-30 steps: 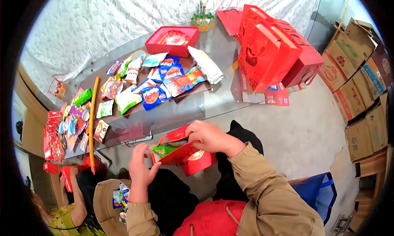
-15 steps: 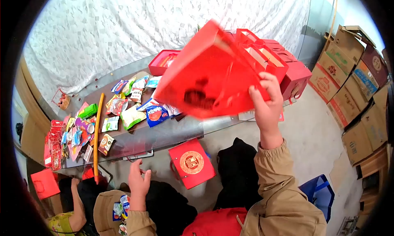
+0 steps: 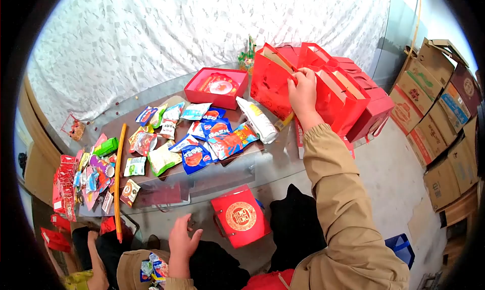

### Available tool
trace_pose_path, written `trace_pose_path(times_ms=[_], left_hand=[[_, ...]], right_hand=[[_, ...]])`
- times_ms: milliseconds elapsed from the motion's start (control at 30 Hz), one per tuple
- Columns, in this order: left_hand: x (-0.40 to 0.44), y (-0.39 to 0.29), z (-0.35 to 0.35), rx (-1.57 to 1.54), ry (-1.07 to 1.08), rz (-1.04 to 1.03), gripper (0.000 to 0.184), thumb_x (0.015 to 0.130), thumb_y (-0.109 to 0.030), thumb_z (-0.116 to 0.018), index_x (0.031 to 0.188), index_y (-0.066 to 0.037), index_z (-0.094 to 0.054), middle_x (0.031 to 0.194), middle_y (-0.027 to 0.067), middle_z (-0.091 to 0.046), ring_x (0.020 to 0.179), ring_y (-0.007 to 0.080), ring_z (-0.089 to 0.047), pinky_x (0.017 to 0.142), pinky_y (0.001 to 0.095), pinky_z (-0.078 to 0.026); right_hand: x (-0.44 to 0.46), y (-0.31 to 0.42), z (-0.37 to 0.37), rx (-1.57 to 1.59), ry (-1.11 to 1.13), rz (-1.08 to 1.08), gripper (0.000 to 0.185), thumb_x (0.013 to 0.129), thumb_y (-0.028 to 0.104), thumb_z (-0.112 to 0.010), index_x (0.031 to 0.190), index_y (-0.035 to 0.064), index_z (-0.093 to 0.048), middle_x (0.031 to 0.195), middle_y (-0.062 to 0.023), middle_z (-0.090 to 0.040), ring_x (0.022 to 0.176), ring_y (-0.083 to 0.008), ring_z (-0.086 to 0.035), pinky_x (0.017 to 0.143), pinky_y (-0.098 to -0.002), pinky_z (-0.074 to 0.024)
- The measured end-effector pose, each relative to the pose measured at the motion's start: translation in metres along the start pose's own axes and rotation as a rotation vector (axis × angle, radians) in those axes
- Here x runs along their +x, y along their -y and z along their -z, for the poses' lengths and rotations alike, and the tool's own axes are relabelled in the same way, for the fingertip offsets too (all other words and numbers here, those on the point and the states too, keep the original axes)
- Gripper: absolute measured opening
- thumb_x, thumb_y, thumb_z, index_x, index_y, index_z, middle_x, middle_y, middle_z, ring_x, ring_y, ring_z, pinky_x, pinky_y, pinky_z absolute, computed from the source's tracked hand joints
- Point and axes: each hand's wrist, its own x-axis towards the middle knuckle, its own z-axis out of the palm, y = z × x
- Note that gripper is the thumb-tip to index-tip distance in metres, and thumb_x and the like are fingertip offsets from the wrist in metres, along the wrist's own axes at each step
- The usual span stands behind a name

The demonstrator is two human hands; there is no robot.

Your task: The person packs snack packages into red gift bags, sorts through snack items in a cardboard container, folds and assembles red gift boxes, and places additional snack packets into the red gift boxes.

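Observation:
My right hand grips the upper edge of a red paper bag at the back right of the glass table. More red bags stand just to the right of it. My left hand is raised over my lap, fingers apart and nothing in it. A red box with a round gold emblem sits between my knees, in front of the table edge. Many snack packets lie on the table, left of the bag.
An open red box is at the table's back. A long orange stick divides the packets from a pile of small sweets. A co-worker's hands are at lower left. Cardboard boxes are stacked at right.
The red bag, raised high half a second ago, is now down beside the other bags, with my right hand on it. Earlier both hands were at the small red box; my left hand has left it.

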Motion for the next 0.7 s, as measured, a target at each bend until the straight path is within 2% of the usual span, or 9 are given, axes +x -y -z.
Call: trace_pose_path(times_ms=[133, 233, 300, 367, 400, 500, 533, 633, 700], left_hand=[[0.006, -0.004, 0.0, -0.016, 0.042, 0.007, 0.06, 0.075, -0.023, -0.079, 0.127, -0.007, -0.054, 0.107, 0.011, -0.06, 0.084, 0.0246, -0.064, 0.076, 0.039, -0.052], [0.012, -0.007, -0.003, -0.005, 0.08, -0.009, 0.06, 0.075, -0.024, -0.079, 0.127, -0.007, -0.054, 0.108, 0.0112, -0.06, 0.085, 0.0248, -0.064, 0.077, 0.0391, -0.052], [0.013, -0.009, -0.004, 0.001, 0.108, -0.019, 0.061, 0.075, -0.024, -0.079, 0.128, -0.007, -0.054, 0.108, 0.0112, -0.06, 0.085, 0.0251, -0.064, 0.077, 0.0395, -0.051], [0.015, -0.011, -0.004, -0.003, 0.124, -0.029, 0.062, 0.075, -0.025, -0.079, 0.128, -0.007, -0.054, 0.109, 0.0112, -0.06, 0.085, 0.0254, -0.064, 0.078, 0.04, -0.051], [0.016, -0.009, -0.004, -0.005, 0.13, -0.03, 0.062, 0.075, -0.025, -0.079, 0.129, -0.007, -0.054, 0.109, 0.0112, -0.06, 0.085, 0.0255, -0.064, 0.078, 0.0401, -0.051], [0.017, -0.005, -0.006, 0.002, 0.149, -0.019, 0.063, 0.075, -0.026, -0.079, 0.13, -0.007, -0.053, 0.11, 0.0113, -0.059, 0.085, 0.0257, -0.064, 0.078, 0.0403, -0.051], [0.017, -0.006, -0.006, 0.01, 0.16, -0.01, 0.064, 0.075, -0.026, -0.079, 0.13, -0.007, -0.053, 0.11, 0.0114, -0.059, 0.086, 0.0257, -0.064, 0.079, 0.0403, -0.051], [0.021, -0.009, -0.003, 0.029, 0.183, 0.026, 0.066, 0.075, -0.026, -0.079, 0.131, -0.006, -0.051, 0.11, 0.0116, -0.059, 0.087, 0.026, -0.064, 0.079, 0.0404, -0.051], [0.024, -0.008, -0.003, 0.037, 0.197, 0.053, 0.067, 0.075, -0.026, -0.079, 0.132, -0.006, -0.051, 0.11, 0.0118, -0.059, 0.087, 0.0264, -0.064, 0.079, 0.0405, -0.051]], right_hand=[[0.007, 0.028, 0.009, -0.252, -0.129, 0.241, 0.036, 0.078, 0.009, -0.072, 0.113, 0.006, -0.06, 0.12, -0.0122, -0.058, 0.116, -0.034, -0.052, 0.104, -0.0507, -0.0368], [-0.002, 0.037, 0.001, -0.08, 0.007, 0.591, 0.027, 0.081, 0.01, -0.067, 0.108, 0.0095, -0.062, 0.117, -0.0115, -0.06, 0.112, -0.0316, -0.057, 0.097, -0.0465, -0.045], [-0.028, 0.027, -0.023, -0.004, 0.566, 0.472, 0.028, 0.087, 0.017, -0.062, 0.115, 0.0096, -0.061, 0.117, -0.013, -0.061, 0.107, -0.032, -0.06, 0.093, -0.045, -0.0483], [-0.053, 0.031, -0.036, 0.116, 0.683, 0.232, 0.031, 0.091, 0.023, -0.059, 0.119, 0.0077, -0.06, 0.119, -0.0166, -0.06, 0.106, -0.0343, -0.061, 0.089, -0.0446, -0.0502], [-0.06, 0.023, -0.044, 0.13, 0.777, 0.171, 0.04, 0.096, 0.029, -0.056, 0.127, 0.0049, -0.056, 0.127, -0.0189, -0.058, 0.116, -0.037, -0.057, 0.097, -0.0443, -0.047], [-0.083, -0.017, -0.087, 0.239, 0.817, 0.048, 0.048, 0.098, 0.032, -0.051, 0.136, 0.0034, -0.051, 0.137, -0.0223, -0.052, 0.128, -0.0367, -0.049, 0.106, -0.0418, -0.041], [-0.083, -0.026, -0.094, 0.254, 0.891, -0.012, 0.054, 0.101, 0.036, -0.046, 0.142, 0.0015, -0.045, 0.145, -0.0242, -0.045, 0.138, -0.0355, -0.04, 0.114, -0.0392, -0.0327], [-0.091, -0.052, -0.132, 0.349, 0.839, -0.198, 0.055, 0.103, 0.038, -0.043, 0.143, 0.0007, -0.044, 0.147, -0.0236, -0.043, 0.14, -0.0346, -0.038, 0.116, -0.0383, -0.0293], [-0.086, -0.065, -0.153, 0.386, 0.867, -0.237, 0.061, 0.103, 0.039, -0.041, 0.147, -0.0022, -0.037, 0.152, -0.0236, -0.037, 0.144, -0.0327, -0.033, 0.118, -0.0364, -0.0246]])
